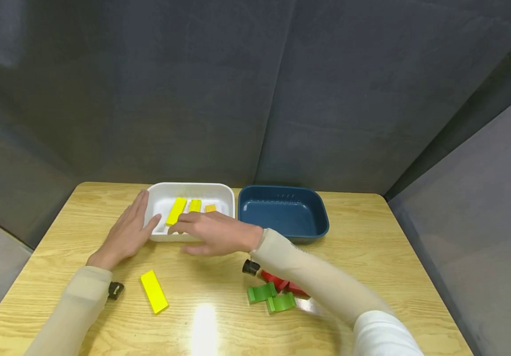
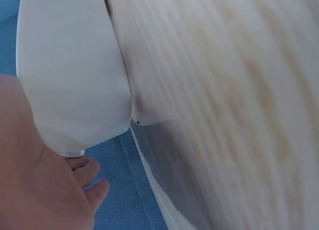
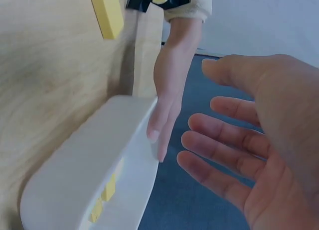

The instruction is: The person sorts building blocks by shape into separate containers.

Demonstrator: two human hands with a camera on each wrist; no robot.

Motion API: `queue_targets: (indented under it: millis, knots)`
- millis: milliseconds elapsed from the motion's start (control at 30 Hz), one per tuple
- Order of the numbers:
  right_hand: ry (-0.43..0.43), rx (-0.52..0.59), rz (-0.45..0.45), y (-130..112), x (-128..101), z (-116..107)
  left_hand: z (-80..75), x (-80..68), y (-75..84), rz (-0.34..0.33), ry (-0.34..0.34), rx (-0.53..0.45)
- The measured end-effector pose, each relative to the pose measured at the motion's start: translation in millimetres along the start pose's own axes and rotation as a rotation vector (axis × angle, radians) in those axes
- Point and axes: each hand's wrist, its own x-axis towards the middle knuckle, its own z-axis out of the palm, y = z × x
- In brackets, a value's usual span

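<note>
My left hand [image 1: 126,230] rests against the left end of a white tray [image 1: 189,186], its fingers straight along the rim and its thumb near the front corner. Over the front edge of that tray hovers my right hand [image 1: 217,232], with fingers spread and nothing between them in the right wrist view. Inside the tray lie a long yellow block [image 1: 177,211], a shorter yellow block [image 1: 195,205] and an orange-yellow block [image 1: 210,208], partly hidden by the right hand. Another long yellow block [image 1: 154,292] lies on the table near my left wrist.
A dark blue tray [image 1: 282,232] stands just right of the white one. Two green arch-shaped blocks [image 1: 281,302] and some red blocks [image 1: 274,280] lie together beside my right forearm, which partly covers the red ones. Grey curtains [image 1: 193,99] hang behind the wooden table [image 1: 362,237].
</note>
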Motion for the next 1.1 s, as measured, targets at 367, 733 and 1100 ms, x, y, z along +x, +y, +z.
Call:
queue_targets:
  millis: [367,733,1100]
  knots:
    - [-0.047,-0.014,-0.061,-16.9,4.5,16.4,-0.5,2.0,0.1,0.003,-0.005,0.017]
    - [-0.062,-0.089,-0.151,-28.3,13.9,32.9,-0.9,1.2,2.9,-0.01,-0.018,0.012]
    - [-0.087,-0.079,-0.137,-40.5,20.9,58.9,-0.2,-0.5,1.9,-0.019,-0.011,0.0]
